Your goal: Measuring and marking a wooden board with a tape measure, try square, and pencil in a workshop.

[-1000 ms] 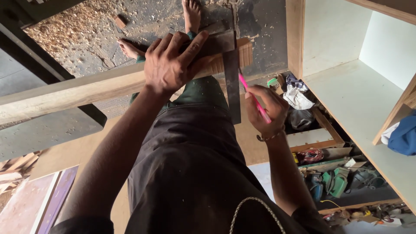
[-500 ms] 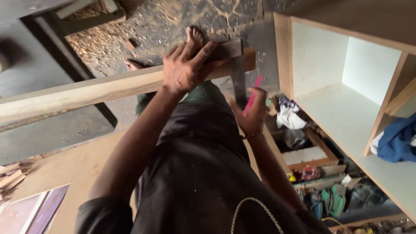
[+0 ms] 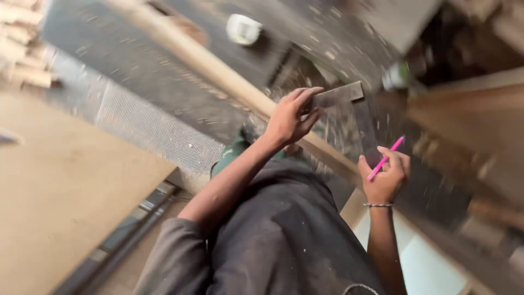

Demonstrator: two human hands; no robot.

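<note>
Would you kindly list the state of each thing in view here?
Left hand: gripping the try square.
Try square: pressed against the wooden beam.
Wooden beam: lying slantwise, blurred.
Right hand: closed round the pink pencil.
Pink pencil: tilted, tip raised.

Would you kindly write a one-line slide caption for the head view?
Left hand presses a try square on a wooden beam; right hand holds a pink pencil.
</note>
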